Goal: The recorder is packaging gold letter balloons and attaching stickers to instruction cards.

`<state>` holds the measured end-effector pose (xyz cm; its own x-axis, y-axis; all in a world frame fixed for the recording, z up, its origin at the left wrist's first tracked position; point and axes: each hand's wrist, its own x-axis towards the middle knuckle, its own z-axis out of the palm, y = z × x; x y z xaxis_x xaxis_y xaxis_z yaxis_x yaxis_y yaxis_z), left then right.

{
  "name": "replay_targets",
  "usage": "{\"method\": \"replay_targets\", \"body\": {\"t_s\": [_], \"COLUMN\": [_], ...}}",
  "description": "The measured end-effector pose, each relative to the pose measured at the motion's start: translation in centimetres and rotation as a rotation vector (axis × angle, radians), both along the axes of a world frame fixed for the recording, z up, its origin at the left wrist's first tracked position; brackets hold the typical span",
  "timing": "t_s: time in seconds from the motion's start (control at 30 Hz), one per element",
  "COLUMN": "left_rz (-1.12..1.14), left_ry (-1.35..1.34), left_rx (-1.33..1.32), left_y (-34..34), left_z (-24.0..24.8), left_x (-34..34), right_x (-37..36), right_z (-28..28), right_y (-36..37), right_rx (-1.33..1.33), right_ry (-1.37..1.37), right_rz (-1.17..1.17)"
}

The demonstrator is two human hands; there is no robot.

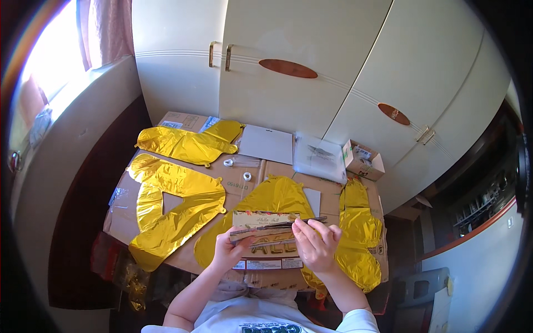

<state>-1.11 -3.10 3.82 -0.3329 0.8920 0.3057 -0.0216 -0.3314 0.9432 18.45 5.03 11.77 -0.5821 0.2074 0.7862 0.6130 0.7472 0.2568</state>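
Both my hands are closed on a folded printed card [267, 220] with leaf decoration, a picture of gold letters and a red-and-white strip along its lower edge. My left hand [229, 250] grips its left end. At the right end, my right hand [316, 244] pinches the upper edge between thumb and fingers. Behind and below the card lies a flat gold foil balloon [277, 194], partly hidden by it. Another flat gold foil balloon [183, 186], with an opening in its middle, spreads to the left of my left hand. A third gold balloon [358, 233] lies beside my right hand.
Opened cardboard [239, 186] covers the work surface. Farther back are one more gold balloon [189, 143], two small white rolls [247, 176], a white sheet [266, 145], a clear plastic pack [318, 156] and an open small box [363, 161]. Pale cabinets [300, 33] stand behind.
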Motion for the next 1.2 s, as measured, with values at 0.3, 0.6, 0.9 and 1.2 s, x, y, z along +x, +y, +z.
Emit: {"method": "replay_targets", "body": {"t_s": [0.3,0.6,0.9,1.2], "left_rz": [-0.018,-0.036,0.246,-0.179], "left_ry": [-0.129,-0.492,0.122,-0.775], "left_rx": [-0.053,-0.168,-0.215,-0.041], "left_y": [1.2,5.4,2.8,-3.9], "left_z": [0.2,-3.0,-3.2,-3.3], "left_x": [-0.3,-3.0,-4.9,-0.3], "right_x": [-0.7,0.2,2.0,0.4], "right_z": [1.7,4.2,3.6,1.6], "right_y": [0.0,3.2,1.1,-2.3], "right_rx": [-0.288,-0.855,-0.928,-1.13], "right_ry": [0.077,0.232,0.284,0.621], "right_rz": [0.106,0.076,0.159,0.302]}}
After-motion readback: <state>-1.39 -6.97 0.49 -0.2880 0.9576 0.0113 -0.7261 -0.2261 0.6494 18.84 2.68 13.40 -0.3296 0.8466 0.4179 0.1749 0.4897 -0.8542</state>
